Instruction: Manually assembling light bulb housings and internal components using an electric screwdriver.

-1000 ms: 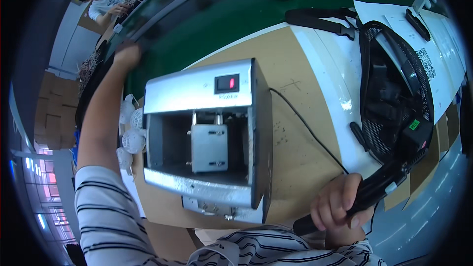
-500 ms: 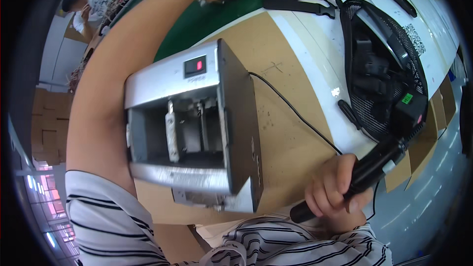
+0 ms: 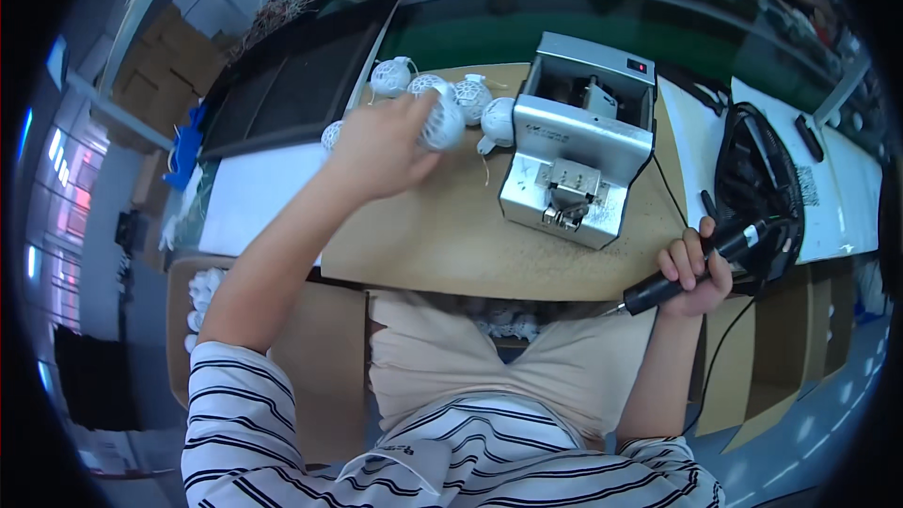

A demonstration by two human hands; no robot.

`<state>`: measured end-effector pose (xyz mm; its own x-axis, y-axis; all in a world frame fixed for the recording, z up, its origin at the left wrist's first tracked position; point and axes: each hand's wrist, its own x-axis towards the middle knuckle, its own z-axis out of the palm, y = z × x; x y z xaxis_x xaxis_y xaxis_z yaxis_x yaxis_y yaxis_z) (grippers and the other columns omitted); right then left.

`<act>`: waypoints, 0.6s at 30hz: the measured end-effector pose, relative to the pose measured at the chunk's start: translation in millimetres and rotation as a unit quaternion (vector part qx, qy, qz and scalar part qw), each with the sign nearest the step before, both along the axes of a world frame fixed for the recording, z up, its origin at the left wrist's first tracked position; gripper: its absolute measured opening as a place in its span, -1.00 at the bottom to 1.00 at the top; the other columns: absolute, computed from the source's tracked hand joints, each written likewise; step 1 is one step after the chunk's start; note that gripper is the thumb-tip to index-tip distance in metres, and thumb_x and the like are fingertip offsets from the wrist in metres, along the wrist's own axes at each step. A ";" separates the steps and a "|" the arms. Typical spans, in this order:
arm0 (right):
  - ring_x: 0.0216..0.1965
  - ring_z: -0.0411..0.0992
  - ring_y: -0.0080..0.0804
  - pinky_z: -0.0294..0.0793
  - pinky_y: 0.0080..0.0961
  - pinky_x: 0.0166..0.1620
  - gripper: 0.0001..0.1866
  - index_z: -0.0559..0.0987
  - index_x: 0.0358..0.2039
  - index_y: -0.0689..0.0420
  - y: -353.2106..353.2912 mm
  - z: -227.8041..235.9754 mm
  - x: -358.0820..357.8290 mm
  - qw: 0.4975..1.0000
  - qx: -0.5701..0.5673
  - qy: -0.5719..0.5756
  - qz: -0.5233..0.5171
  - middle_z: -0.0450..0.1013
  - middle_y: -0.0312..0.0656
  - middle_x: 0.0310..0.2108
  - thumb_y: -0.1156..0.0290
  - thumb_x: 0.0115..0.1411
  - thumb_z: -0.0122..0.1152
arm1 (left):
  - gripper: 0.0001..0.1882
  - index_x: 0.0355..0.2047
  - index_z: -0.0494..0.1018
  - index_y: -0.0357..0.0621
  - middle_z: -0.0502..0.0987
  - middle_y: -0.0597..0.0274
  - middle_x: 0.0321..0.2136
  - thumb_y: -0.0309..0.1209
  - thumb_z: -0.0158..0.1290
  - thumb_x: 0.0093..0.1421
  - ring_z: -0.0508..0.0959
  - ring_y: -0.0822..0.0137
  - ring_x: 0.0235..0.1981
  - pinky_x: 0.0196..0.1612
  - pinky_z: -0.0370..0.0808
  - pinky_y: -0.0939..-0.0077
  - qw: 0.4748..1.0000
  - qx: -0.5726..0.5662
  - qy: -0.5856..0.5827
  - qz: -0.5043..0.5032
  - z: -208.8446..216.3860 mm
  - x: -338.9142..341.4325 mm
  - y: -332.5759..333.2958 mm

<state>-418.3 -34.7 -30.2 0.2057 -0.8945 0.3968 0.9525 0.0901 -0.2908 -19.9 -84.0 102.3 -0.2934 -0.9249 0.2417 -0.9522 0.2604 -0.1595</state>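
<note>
My left hand (image 3: 381, 149) is closed on a white openwork ball (image 3: 445, 124), slightly smeared by motion, above the brown board. More white lattice balls lie around it: one (image 3: 390, 77) at the far left, one (image 3: 472, 100) behind and one (image 3: 499, 120) against the silver machine. On the right, my right hand (image 3: 696, 273) grips a black electric screwdriver (image 3: 657, 293), its metal tip pointing left just past the board's front edge. Between my hands stands the silver screw feeder (image 3: 580, 136), with a lit red switch and a metal block at its front.
The brown board (image 3: 442, 245) covers the bench before me. At right lies a black mesh bag (image 3: 752, 169); a cable hangs from the screwdriver. A carton (image 3: 310, 348) with white balls stands at lower left. Dark panels (image 3: 301, 75) lie far left, and a green belt runs behind.
The view has shifted, showing more of the bench. My left hand has come from behind the feeder to its left, bringing a white ball. The screwdriver stays in my right hand, its tip visible now.
</note>
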 end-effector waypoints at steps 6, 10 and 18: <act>-0.61 0.22 -0.63 0.31 -0.55 -0.37 -0.75 0.39 -0.05 0.19 0.0 5.0 1.4 0.998 0.037 0.043 0.009 0.26 -0.36 -0.56 0.42 0.28 0.00 | -0.33 0.14 0.31 -0.22 0.56 -0.04 -0.11 -0.18 0.20 0.06 0.57 0.01 -0.14 -0.09 0.48 0.29 0.994 -0.081 0.054 -0.046 -55.4 31.6 0.3; -0.59 0.22 -0.63 0.31 -0.55 -0.36 -0.77 0.41 -0.06 0.19 0.0 10.0 5.3 0.996 0.072 0.057 -0.010 0.27 -0.37 -0.55 0.43 0.29 -0.01 | -0.39 0.20 0.28 -0.19 0.50 -0.04 -0.02 -0.22 0.12 0.18 0.55 0.08 -0.11 -0.05 0.45 0.36 0.901 -0.130 0.404 -0.089 -47.3 47.7 2.5; -0.59 0.24 -0.63 0.31 -0.52 -0.36 -0.81 0.43 -0.09 0.18 28.7 57.9 25.6 0.987 0.143 -0.001 -0.068 0.27 -0.38 -0.56 0.43 0.32 -0.04 | -0.48 0.29 0.18 -0.15 0.44 -0.12 0.00 -0.37 -0.07 0.33 0.53 0.04 -0.10 -0.08 0.48 0.36 0.341 0.264 0.887 -0.167 -22.0 75.1 45.7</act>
<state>-392.7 -6.0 27.7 0.0761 -0.9895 0.1233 0.9619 0.0403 -0.2703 55.2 -38.2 80.3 -0.2285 -0.9637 0.1383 0.6678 -0.0518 0.7425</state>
